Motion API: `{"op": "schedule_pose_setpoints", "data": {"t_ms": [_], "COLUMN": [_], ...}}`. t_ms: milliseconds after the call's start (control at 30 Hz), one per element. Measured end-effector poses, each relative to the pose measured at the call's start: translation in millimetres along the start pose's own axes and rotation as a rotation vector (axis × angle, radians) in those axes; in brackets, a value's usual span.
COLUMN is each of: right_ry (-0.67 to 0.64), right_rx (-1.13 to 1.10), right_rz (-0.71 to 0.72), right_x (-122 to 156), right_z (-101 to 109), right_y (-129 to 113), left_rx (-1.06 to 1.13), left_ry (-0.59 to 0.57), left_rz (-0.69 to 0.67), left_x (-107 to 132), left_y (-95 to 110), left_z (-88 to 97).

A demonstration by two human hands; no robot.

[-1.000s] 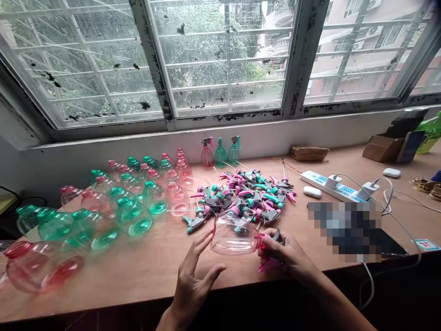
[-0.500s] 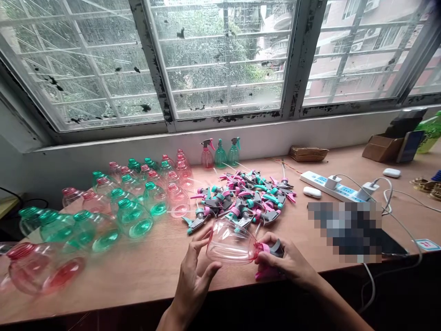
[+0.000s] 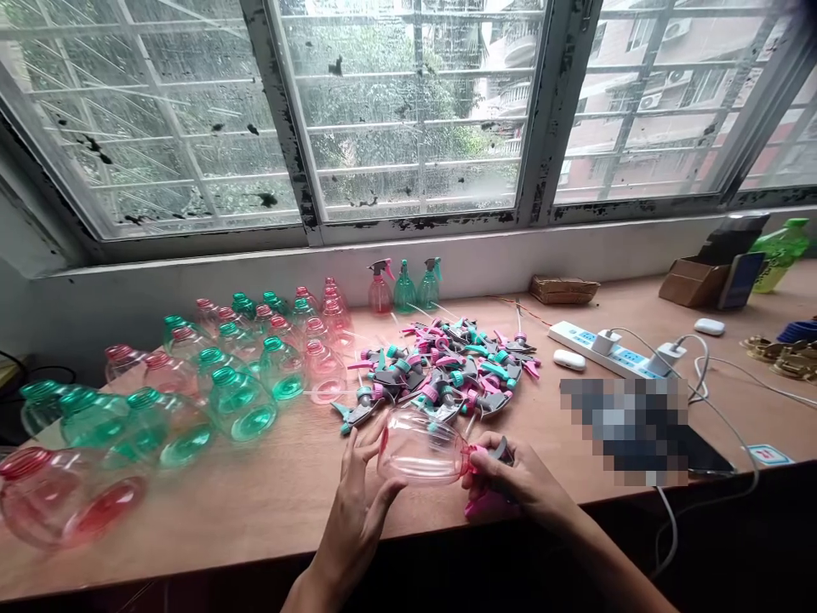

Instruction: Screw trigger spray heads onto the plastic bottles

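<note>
A clear red plastic bottle (image 3: 421, 451) lies sideways in the air above the table's front edge. My left hand (image 3: 354, 502) is curved around its base end, thumb below and fingers behind. At the neck, my right hand (image 3: 520, 477) is closed on a grey and pink trigger spray head (image 3: 490, 506), whose pink collar meets the bottle mouth. My fingers partly cover that joint, so how tightly it sits cannot be seen. Just beyond the bottle lies a heap of loose spray heads (image 3: 447, 362) in grey, pink and green.
Several red and green open bottles (image 3: 242, 409) stand on the left. Three bottles with spray heads (image 3: 404, 289) stand by the wall. On the right are a white power strip (image 3: 616, 351) with cables, a white case (image 3: 569, 360), a blurred dark device (image 3: 702, 443) and a cardboard box (image 3: 693, 283).
The view has shifted slightly. Both hands still hold the bottle and spray head, and the right-hand fingers have turned a little around the neck.
</note>
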State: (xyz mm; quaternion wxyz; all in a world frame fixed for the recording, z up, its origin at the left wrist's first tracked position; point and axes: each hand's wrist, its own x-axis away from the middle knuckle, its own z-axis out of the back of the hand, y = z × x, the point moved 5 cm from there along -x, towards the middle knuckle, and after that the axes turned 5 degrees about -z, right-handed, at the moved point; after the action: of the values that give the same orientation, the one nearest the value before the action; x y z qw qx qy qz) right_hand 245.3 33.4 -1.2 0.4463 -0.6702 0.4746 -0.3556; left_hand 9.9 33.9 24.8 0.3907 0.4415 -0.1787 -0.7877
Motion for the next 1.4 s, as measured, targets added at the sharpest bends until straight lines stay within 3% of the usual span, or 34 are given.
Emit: {"op": "schedule_pose_setpoints", "data": {"t_ms": [167, 400, 633, 800, 933, 1133, 1200, 1300, 1400], "right_ry": [-0.013, 0.002, 0.021, 0.024, 0.042, 0.105, 0.187, 0.31, 0.165], "right_rx": [0.019, 0.029, 0.049, 0.053, 0.084, 0.121, 0.254, 0.732, 0.988], "right_rz": [0.0, -0.052, -0.039, 0.015, 0.064, 0.091, 0.196, 0.649, 0.997], "right_x": [-0.4, 0.8, 2.1, 1.0, 0.7, 6.2, 13.2, 34.3, 52.7], "right_z": [1.7, -1.6, -1.7, -1.6, -1.6, 0.7, 3.2, -5.0, -26.0], "right_y": [0.2, 3.0, -2.9, 0.6, 3.3, 3.6, -2.0, -19.8, -17.8], "left_rx": [-0.052, 0.046, 0.094, 0.147, 0.264, 0.177, 0.251, 0.597, 0.829], "left_ry": [0.057, -0.018, 0.062, 0.002, 0.056, 0.077, 0.016, -0.055, -0.012], "left_rz": [-0.11, 0.034, -0.094, 0.019, 0.071, -0.065, -0.003, 0.117, 0.238], "left_x": [-5.6, 0.8, -5.8, -2.4, -2.1, -3.4, -1.0, 1.4, 0.7], "left_y": [11.9, 2.3, 10.7, 6.3, 5.7, 9.2, 4.5, 2.0, 7.3], "left_z": [2.9, 2.3, 3.0, 1.3, 2.7, 6.6, 7.3, 8.1, 11.1]}}
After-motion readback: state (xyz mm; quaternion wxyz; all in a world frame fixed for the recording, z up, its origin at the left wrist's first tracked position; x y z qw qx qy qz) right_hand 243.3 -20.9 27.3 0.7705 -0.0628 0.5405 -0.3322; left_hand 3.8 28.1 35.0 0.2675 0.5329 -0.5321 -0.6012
